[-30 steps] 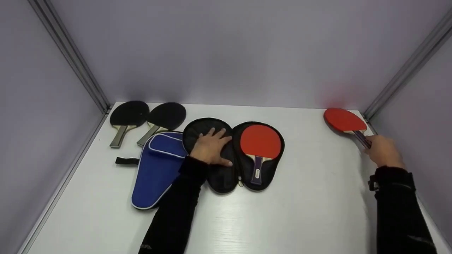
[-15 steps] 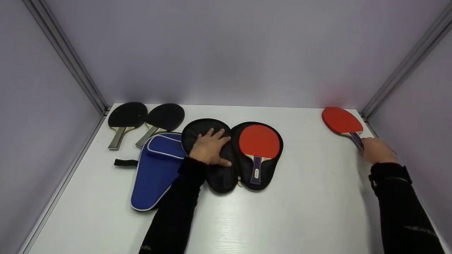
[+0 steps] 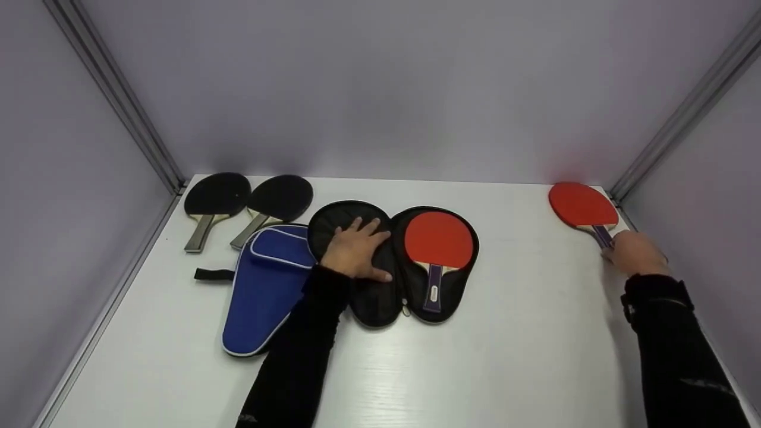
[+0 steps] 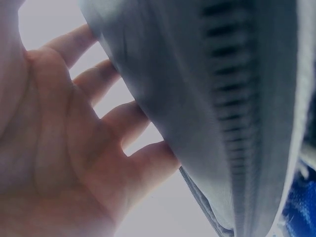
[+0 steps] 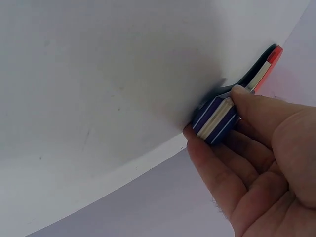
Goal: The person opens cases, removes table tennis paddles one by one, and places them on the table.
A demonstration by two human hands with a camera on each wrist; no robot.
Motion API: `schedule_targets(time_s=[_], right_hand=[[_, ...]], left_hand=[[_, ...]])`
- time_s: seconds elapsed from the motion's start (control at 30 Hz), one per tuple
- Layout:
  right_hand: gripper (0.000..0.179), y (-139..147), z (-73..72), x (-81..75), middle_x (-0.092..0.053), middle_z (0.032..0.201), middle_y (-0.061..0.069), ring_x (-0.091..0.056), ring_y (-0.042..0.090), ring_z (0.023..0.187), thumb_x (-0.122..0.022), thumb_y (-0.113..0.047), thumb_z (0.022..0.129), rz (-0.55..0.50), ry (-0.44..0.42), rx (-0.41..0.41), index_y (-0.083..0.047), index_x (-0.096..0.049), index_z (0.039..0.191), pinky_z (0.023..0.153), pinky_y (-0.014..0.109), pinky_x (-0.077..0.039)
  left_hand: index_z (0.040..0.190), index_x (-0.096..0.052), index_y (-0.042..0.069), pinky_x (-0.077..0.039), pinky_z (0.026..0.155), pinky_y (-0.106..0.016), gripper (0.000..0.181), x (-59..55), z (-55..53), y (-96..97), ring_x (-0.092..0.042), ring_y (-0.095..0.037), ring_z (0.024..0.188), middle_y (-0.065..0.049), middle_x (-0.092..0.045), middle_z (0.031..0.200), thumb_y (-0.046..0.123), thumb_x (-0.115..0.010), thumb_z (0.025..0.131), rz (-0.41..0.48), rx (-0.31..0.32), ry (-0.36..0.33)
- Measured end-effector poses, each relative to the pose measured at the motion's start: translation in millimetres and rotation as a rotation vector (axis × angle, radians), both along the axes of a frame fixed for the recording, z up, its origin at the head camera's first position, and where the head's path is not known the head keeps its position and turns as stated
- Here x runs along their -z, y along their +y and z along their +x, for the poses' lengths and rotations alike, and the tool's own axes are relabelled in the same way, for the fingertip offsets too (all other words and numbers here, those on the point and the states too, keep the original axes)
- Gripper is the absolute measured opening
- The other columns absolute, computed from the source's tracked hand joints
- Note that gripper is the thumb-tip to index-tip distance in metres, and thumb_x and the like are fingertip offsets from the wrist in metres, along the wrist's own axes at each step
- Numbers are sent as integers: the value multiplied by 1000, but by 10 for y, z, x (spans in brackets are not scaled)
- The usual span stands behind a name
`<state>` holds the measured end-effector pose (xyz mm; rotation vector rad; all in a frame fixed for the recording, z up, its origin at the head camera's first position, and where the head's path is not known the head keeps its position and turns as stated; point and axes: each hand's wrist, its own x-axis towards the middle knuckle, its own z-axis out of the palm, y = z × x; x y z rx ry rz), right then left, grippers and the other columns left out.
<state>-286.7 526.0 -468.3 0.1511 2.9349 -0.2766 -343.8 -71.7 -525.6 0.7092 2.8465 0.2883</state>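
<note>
My left hand [image 3: 354, 246] lies with spread fingers on the left half of an unfolded black paddle case [image 3: 374, 309]. In the left wrist view, the fingers reach over the edge of the case [image 4: 197, 108], whose zipper teeth show up close. A table tennis paddle [image 3: 441, 241] with red rubber and a purple handle lies in the case's right half. At the far right, my right hand [image 3: 639, 252] grips the purple handle of a second red paddle [image 3: 582, 205]. The right wrist view shows thumb and fingers around the striped handle end [image 5: 215, 120], close over the table.
Two black paddles [image 3: 217, 195] [image 3: 282, 197] lie at the back left of the white table [image 3: 505, 356]. A blue case [image 3: 261, 309] with white piping and a black strap [image 3: 214, 274] sits partly under the left forearm. Grey walls enclose the table at back and sides.
My right hand has shifted slightly left, turning the handle of the red paddle a little toward the front. The left hand stays on the black case.
</note>
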Motion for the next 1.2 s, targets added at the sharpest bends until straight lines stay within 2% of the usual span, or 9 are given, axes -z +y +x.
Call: schedule_targets(time_s=[0.2, 0.33, 0.43, 0.53, 0.73, 0.93, 1.03, 1.07, 1.2], right_hand=[[34, -84, 7, -8, -63, 79, 16, -59, 33, 73, -61, -19, 117, -44, 85, 11, 12, -67, 104, 60, 37, -46], [32, -383, -3, -56, -72, 88, 28, -66, 41, 76, -65, -17, 117, -74, 246, -62, 15, -70, 116, 62, 47, -56], [38, -699, -5, -141, -79, 118, 42, -76, 59, 101, -71, -13, 115, -70, 348, -151, 19, -69, 137, 86, 68, -68], [49, -1008, 1, -238, -72, 145, 45, -73, 65, 128, -73, -13, 114, -34, 403, -220, 16, -64, 153, 106, 79, -62], [53, -1519, 64, -348, -71, 156, 36, -72, 57, 141, -76, -14, 113, -43, 436, -332, 7, -65, 160, 113, 74, -63], [49, -1781, 53, -98, -78, 156, 18, -77, 40, 144, -78, -24, 114, -107, 511, -475, -12, -71, 161, 118, 58, -65], [49, -2049, 165, -114, -80, 153, 20, -79, 40, 140, -82, -19, 111, -85, 493, -524, -8, -73, 157, 116, 57, -67], [49, -2224, 282, -236, -81, 149, 24, -80, 47, 135, -84, -12, 108, -46, 466, -525, -3, -74, 154, 109, 65, -68], [50, -2497, 403, -209, -83, 145, 23, -83, 42, 131, -90, -6, 102, 20, 472, -605, 0, -76, 150, 102, 57, -73]], left_hand=[[182, -46, 32, -28, 142, -82, 113, 11, -7, -2, -22, -47, 184, -5, -26, 198, 74, -94, 89, 1, -4, -4], [182, -46, 32, -29, 142, -81, 111, -4, 7, -2, -23, -48, 184, -6, -27, 198, 71, -94, 91, -3, 2, -1], [182, -46, 32, -29, 143, -81, 110, -9, 13, -3, -22, -48, 184, -6, -27, 198, 70, -94, 91, 0, 1, -5], [183, -45, 32, -28, 143, -81, 110, -11, 12, -6, -21, -48, 184, -6, -26, 198, 69, -95, 91, 0, 1, -7], [183, -45, 32, -28, 142, -82, 112, -1, 0, -18, -21, -47, 184, -5, -25, 198, 72, -94, 90, -1, 0, -15], [183, -45, 32, -30, 142, -81, 111, 22, -13, -16, -23, -47, 184, -6, -27, 198, 72, -94, 91, -9, 6, -3], [183, -45, 31, -31, 142, -81, 111, 11, -1, -18, -23, -47, 184, -7, -27, 198, 72, -94, 91, -10, 10, 3], [183, -45, 32, -30, 142, -82, 112, 10, -1, -20, -22, -47, 184, -6, -26, 198, 72, -94, 91, -7, 9, -2], [183, -44, 31, -29, 142, -82, 112, -17, 15, -27, -21, -47, 184, -7, -25, 198, 71, -94, 91, 0, 8, -7]])
